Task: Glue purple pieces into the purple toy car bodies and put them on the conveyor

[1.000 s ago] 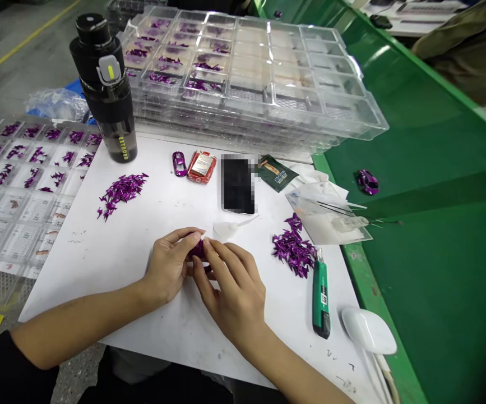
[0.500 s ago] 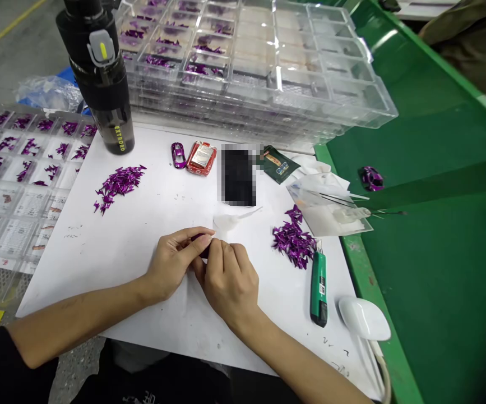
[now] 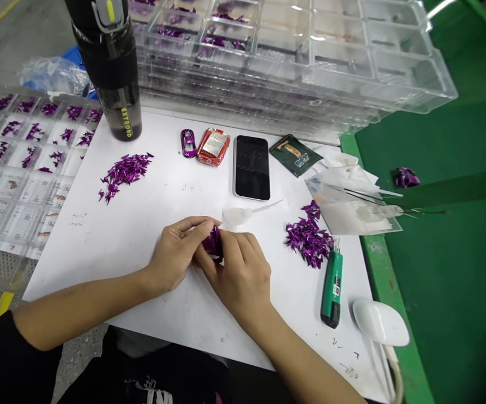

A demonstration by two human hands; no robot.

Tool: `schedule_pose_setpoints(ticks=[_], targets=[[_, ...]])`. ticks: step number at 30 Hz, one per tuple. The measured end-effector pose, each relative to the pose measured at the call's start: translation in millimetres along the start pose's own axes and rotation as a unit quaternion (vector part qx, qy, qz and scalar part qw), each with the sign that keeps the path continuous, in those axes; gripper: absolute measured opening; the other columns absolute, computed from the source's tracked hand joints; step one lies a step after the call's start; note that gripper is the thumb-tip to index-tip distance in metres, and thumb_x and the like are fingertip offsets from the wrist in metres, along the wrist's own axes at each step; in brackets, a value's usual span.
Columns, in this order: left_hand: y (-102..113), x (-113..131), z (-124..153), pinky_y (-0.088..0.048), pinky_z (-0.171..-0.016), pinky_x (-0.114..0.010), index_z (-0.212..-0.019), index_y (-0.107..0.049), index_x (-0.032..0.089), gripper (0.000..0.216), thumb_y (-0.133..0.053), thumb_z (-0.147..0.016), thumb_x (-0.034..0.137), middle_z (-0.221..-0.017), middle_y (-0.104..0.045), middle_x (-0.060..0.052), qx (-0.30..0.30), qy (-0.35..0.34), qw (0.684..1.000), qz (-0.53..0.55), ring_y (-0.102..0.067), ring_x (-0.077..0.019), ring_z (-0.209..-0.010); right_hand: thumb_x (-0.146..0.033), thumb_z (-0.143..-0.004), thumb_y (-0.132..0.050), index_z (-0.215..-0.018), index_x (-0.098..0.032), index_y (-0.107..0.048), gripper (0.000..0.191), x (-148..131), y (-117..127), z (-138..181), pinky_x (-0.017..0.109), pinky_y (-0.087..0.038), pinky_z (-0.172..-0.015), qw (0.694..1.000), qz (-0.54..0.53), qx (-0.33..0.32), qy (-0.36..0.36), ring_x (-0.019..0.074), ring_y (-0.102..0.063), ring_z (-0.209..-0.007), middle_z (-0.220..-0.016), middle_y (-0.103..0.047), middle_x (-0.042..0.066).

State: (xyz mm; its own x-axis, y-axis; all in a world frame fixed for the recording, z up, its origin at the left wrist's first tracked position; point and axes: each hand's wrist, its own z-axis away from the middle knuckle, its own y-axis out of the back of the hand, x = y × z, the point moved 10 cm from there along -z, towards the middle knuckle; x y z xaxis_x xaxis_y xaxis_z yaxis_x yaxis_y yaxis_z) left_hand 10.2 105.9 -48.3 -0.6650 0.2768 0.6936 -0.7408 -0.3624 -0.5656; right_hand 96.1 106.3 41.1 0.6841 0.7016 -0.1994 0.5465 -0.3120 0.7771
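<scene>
Between my two hands, just above the white work surface (image 3: 150, 224), is a shiny purple toy car body (image 3: 213, 242), partly covered by fingers. My left hand (image 3: 179, 249) pinches it from the left with thumb and forefinger. From the right, my right hand (image 3: 243, 269) has its fingers closed against it. Beyond my hands lies a small white scoop-like piece (image 3: 238, 215) with a thin handle. One pile of small pointed purple pieces (image 3: 310, 238) is to the right of my hands, and another purple pile (image 3: 127, 173) is at the left back.
A green utility knife (image 3: 332, 289) and a white mouse-shaped object (image 3: 380, 321) lie at the right. Behind are a small purple car (image 3: 188, 143), a red toy car (image 3: 213, 147), a phone (image 3: 251, 168) and a bottle (image 3: 116, 73). Clear compartment trays (image 3: 293, 62) are stacked at the back.
The view has shifted, so things on the table sit differently in it. My right hand's fingers have moved off the purple car body a little, showing more of it between my hands.
</scene>
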Motion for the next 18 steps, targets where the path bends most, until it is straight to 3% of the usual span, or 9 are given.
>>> schedule_pose_setpoints(ticks=[13, 18], targets=[[2.6, 3.4, 0.7, -0.054, -0.079, -0.026, -0.096, -0.08, 0.02, 0.022, -0.073, -0.086, 0.039, -0.083, -0.073, -0.001, 0.001, -0.052, 0.997, -0.062, -0.065, -0.0131, -0.079, -0.028, -0.091, -0.067, -0.106, -0.012, -0.061, 0.022, -12.4, 7.3, 1.1, 0.033, -0.051, -0.068, 0.998, 0.056, 0.016, 0.037, 0.0214, -0.054, -0.078, -0.083, -0.066, 0.01], [3.1, 1.3, -0.6, -0.055, -0.076, -0.025, -0.099, -0.079, 0.02, 0.027, -0.066, -0.092, 0.043, -0.074, -0.067, 0.001, -0.008, -0.049, 0.997, -0.062, -0.063, -0.0123, -0.076, -0.027, -0.092, -0.067, -0.106, -0.009, -0.063, 0.023, -15.7, 8.7, 0.9, 0.031, -0.051, -0.068, 0.993, 0.106, 0.017, 0.04, 0.0211, -0.056, -0.08, -0.084, -0.067, 0.011]])
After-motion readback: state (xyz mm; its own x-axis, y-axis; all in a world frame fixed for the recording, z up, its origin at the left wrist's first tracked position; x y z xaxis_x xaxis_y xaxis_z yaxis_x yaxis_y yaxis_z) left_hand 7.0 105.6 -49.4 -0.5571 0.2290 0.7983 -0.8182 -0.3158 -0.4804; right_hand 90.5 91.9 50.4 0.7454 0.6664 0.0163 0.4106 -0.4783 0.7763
